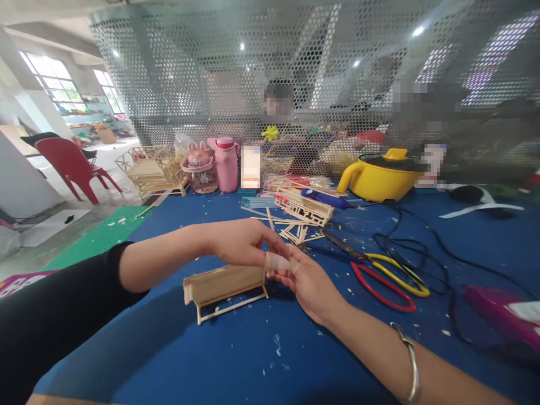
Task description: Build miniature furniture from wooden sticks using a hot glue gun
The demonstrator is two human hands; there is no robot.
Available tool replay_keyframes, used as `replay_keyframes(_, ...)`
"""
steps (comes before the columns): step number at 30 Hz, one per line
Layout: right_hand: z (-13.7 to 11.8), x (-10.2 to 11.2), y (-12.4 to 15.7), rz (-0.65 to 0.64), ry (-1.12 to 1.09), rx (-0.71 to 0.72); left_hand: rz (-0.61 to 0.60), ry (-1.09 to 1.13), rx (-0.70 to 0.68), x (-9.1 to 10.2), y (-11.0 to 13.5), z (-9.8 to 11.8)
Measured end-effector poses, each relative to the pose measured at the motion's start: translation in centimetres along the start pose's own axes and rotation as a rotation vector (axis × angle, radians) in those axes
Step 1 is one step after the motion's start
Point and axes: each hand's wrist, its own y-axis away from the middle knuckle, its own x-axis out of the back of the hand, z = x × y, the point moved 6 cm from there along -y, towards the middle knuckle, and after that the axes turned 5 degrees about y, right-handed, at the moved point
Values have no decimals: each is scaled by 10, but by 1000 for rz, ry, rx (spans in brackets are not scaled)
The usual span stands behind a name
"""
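Note:
My left hand reaches in from the left, its fingers bent down to meet my right hand. The fingertips of both hands are pinched together; whatever lies between them is hidden or too small to make out. A whitish wrap shows around a thumb or finger where the hands meet. Just below my left hand, a small model made of wooden sticks, with a flat slatted panel and thin legs, stands on the blue table. Its right end is close to the fingers of my right hand.
Scissors with red and yellow handles lie right of my hands. Behind are loose wooden sticks, another stick piece, a blue glue gun, a yellow pot, a phone, a pink bottle and black cables.

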Motion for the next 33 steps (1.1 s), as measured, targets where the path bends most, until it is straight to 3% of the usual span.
replay_keyframes(2,1,0,1,-6,11,-36,136,28,24,14,24,-6)
replay_keyframes(5,0,1,3,-8,43,-49,380,133,62,25,88,-20)
replay_keyframes(7,0,0,4,-8,85,-30,365,162,94,7,132,-32)
replay_keyframes(9,0,-3,3,-13,125,-4,284,85,232,-25,164,-48)
replay_keyframes(11,-3,-4,3,-16,172,49,375,-19,383,-49,178,-63)
replay_keyframes(14,-25,0,8,44,386,293,600,-34,325,-62,162,-61)
replay_keyframes(18,-74,3,40,301,881,929,793,63,224,-42,121,-56)
replay_keyframes(20,-84,-6,58,341,1084,1229,830,161,209,-34,109,-60)
replay_keyframes(22,-83,-18,67,311,1251,1410,849,283,171,-34,103,-65)
replay_keyframes(26,-72,-32,68,286,1433,1494,862,362,145,-46,104,-72)
replay_keyframes(33,-69,-40,79,310,1565,1496,846,200,135,-45,111,-66)
